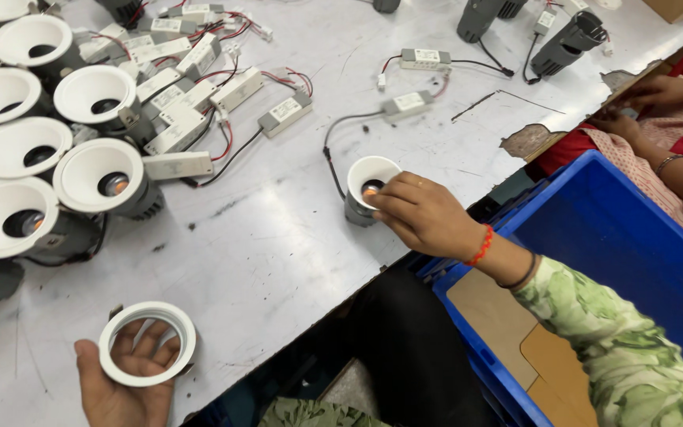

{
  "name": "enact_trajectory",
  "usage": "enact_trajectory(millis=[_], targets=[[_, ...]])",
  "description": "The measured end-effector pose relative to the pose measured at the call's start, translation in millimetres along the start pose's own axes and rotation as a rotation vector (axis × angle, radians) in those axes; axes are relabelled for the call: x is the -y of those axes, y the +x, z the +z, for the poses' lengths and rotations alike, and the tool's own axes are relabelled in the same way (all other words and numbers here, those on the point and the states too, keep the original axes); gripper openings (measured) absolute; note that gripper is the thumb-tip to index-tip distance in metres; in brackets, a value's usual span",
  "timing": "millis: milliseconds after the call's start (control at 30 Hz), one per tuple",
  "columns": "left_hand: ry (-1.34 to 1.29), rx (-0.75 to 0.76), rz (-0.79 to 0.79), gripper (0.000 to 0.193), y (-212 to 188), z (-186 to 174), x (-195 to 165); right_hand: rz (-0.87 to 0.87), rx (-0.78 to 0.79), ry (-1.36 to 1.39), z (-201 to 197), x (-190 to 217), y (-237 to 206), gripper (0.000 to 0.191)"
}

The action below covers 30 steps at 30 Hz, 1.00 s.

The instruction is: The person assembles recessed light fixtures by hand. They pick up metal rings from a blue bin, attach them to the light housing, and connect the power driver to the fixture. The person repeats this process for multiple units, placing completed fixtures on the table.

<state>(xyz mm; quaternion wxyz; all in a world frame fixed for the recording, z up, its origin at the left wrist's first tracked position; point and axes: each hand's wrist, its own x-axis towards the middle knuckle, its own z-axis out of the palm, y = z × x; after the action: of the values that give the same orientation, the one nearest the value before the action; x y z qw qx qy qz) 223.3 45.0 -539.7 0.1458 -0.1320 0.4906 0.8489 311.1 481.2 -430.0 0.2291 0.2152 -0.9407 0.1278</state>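
Observation:
My left hand lies palm up near the table's front edge and holds a white plastic ring. My right hand reaches over a small downlight with a white cone and grey body that stands upright on the white table. The fingertips of that hand touch the lamp's rim and inner lens. A black cable runs from the lamp to a small white driver box.
Several assembled white downlights crowd the left of the table, with a pile of white driver boxes and red-black wires behind them. Dark lamp bodies stand at the far right. A blue crate sits at my right; another person's hands are beyond it.

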Motion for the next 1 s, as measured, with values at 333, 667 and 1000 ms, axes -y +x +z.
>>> enact_trajectory(millis=[333, 667, 1000], targets=[[0.075, -0.017, -0.026, 0.065, -20.1, 34.5, -21.0, 0.225, 0.073, -0.214, -38.5, -67.6, -53.4, 0.025], [0.08, -0.032, -0.085, 0.067, -22.2, 49.8, -28.7, 0.39, -0.103, -0.417, -56.5, -128.1, -30.1, 0.031], [0.022, -0.019, -0.039, 0.065, -14.9, 43.5, -31.3, 1.01, 0.08, -0.396, 76.0, -148.6, 71.3, 0.052]])
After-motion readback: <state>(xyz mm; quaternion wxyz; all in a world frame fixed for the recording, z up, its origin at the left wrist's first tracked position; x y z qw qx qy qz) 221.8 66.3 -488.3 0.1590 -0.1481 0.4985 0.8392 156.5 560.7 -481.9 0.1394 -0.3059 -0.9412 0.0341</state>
